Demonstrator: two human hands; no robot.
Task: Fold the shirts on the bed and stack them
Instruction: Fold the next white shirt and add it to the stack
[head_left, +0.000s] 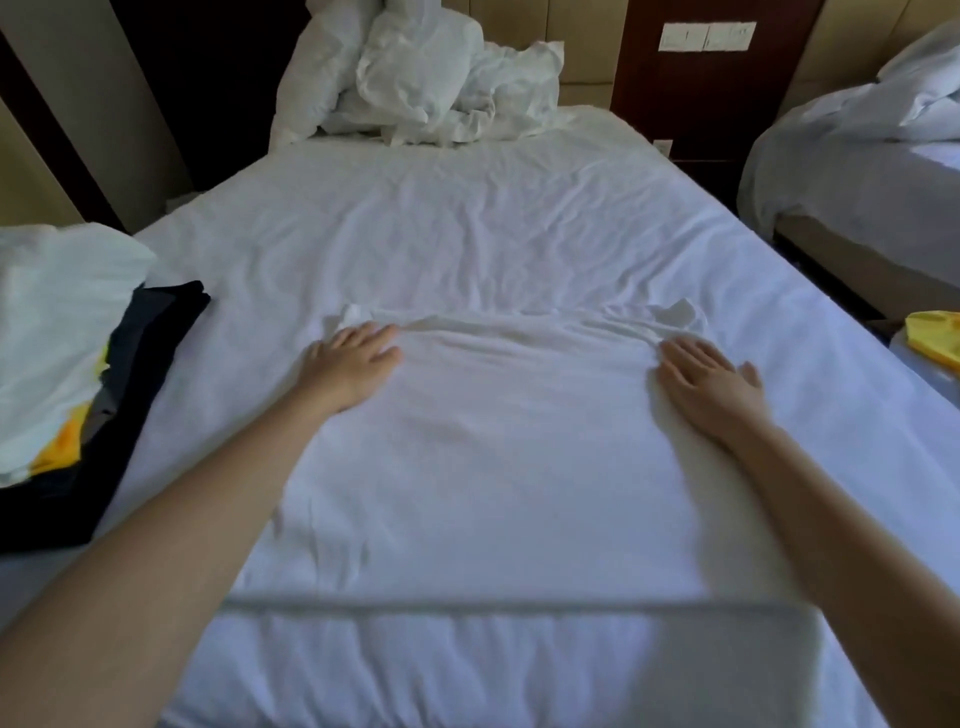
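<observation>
Your left hand (353, 364) and right hand (711, 379) press flat, holding nothing, on the white shirt (498, 441); its long axis runs toward you.

White bed (519, 218), flat shirt (493, 415), clothes pile (62, 322), duvet (415, 78)

White shirt (493, 447) spread flat, centre of bed (467, 218); far edge rumpled toward 12 o'clock. Pile (67, 364) of white, black and yellow shirts, loose, at 9 o'clock.
</observation>
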